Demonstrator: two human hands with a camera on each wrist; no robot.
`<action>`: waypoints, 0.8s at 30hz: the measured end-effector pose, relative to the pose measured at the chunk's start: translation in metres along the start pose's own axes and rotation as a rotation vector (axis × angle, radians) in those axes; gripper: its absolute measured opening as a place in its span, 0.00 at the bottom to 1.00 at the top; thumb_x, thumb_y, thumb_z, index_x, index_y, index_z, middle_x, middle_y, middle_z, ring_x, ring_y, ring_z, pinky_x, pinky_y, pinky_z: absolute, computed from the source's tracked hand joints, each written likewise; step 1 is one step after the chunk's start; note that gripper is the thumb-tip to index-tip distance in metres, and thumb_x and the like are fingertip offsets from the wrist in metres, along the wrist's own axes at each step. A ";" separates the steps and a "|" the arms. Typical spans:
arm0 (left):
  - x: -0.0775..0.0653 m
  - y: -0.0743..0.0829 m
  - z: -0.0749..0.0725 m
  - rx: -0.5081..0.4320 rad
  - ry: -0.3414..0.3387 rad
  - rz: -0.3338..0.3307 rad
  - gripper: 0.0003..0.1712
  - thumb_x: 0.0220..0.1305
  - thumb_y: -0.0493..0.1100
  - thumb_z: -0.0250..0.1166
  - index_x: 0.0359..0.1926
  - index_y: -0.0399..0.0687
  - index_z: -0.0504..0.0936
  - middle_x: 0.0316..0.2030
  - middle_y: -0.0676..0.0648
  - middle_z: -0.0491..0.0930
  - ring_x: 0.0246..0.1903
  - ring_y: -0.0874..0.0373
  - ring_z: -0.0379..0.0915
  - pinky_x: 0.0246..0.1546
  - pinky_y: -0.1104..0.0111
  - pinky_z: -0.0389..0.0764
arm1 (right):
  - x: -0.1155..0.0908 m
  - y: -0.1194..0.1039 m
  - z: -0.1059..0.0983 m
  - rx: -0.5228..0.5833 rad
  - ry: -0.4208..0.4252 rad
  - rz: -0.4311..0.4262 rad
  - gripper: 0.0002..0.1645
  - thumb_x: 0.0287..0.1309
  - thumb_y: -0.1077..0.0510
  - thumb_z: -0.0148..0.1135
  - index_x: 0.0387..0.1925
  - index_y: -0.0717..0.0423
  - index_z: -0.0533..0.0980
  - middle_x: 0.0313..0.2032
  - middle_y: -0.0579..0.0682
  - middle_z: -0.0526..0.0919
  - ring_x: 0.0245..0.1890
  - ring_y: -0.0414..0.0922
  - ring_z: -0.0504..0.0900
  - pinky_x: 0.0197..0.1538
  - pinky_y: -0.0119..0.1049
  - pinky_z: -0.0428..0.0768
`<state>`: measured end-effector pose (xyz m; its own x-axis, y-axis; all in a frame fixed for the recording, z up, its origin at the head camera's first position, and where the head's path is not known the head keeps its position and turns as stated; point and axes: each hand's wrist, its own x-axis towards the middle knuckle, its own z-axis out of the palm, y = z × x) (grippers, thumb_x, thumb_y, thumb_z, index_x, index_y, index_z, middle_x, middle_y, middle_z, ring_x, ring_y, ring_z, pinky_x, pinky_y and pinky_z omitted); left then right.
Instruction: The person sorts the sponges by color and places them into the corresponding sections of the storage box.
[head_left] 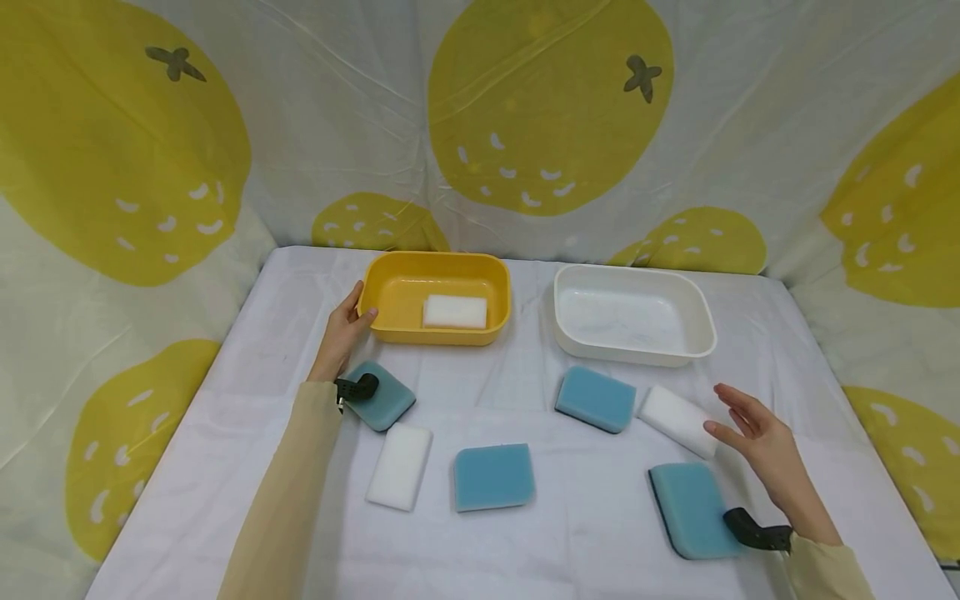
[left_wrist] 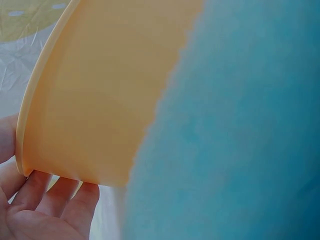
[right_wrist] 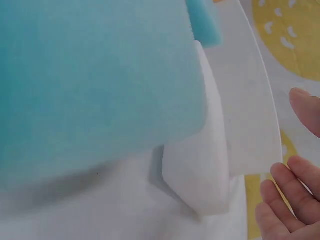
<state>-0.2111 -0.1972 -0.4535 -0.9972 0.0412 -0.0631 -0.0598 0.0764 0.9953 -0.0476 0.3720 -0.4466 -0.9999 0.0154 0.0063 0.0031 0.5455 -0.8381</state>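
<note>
My left hand (head_left: 345, 335) grips the left end of a yellow plastic tub (head_left: 431, 337), thumb at the rim and the other fingers along the outside wall in the left wrist view. Inside that tub lies a white sponge (head_left: 455, 312). Under my left wrist is a blue sponge (head_left: 385, 402) with a dark base, large in the left wrist view. My right hand (head_left: 765, 450) hovers with relaxed fingers and holds nothing, just right of a second white sponge (head_left: 675, 419). A blue sponge (head_left: 692, 510) sits below it, near the right wrist.
A white tub (head_left: 636, 353) stands at the back right, beside the yellow one. Another white sponge (head_left: 401, 467) and two more blue sponges lie on the white-covered table, one at front centre (head_left: 495, 477), one before the white tub. A lemon-print cloth (head_left: 337, 125) hangs behind.
</note>
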 end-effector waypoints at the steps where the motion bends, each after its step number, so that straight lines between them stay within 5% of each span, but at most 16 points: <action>1: -0.002 0.003 0.001 -0.006 -0.003 -0.004 0.38 0.70 0.31 0.53 0.74 0.39 0.43 0.74 0.45 0.41 0.71 0.54 0.41 0.66 0.66 0.55 | 0.000 0.000 -0.001 -0.008 -0.002 0.006 0.39 0.62 0.59 0.63 0.70 0.62 0.57 0.67 0.46 0.64 0.63 0.26 0.59 0.57 0.13 0.61; 13: -0.011 0.020 0.005 0.030 0.000 -0.036 0.37 0.71 0.31 0.52 0.74 0.37 0.43 0.74 0.44 0.41 0.72 0.52 0.40 0.67 0.64 0.54 | -0.004 0.005 -0.007 -0.085 -0.092 0.071 0.44 0.61 0.54 0.64 0.71 0.66 0.53 0.69 0.63 0.56 0.65 0.23 0.53 0.56 0.10 0.57; 24: -0.009 0.019 0.004 0.024 -0.006 -0.033 0.38 0.71 0.31 0.52 0.74 0.38 0.43 0.74 0.44 0.40 0.72 0.52 0.40 0.67 0.63 0.54 | -0.007 0.014 0.000 -0.086 -0.112 0.121 0.46 0.61 0.52 0.64 0.71 0.68 0.52 0.68 0.70 0.53 0.71 0.37 0.50 0.56 0.10 0.57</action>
<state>-0.2029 -0.1917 -0.4346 -0.9944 0.0442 -0.0963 -0.0914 0.1017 0.9906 -0.0402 0.3797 -0.4588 -0.9876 -0.0056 -0.1569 0.1203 0.6153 -0.7791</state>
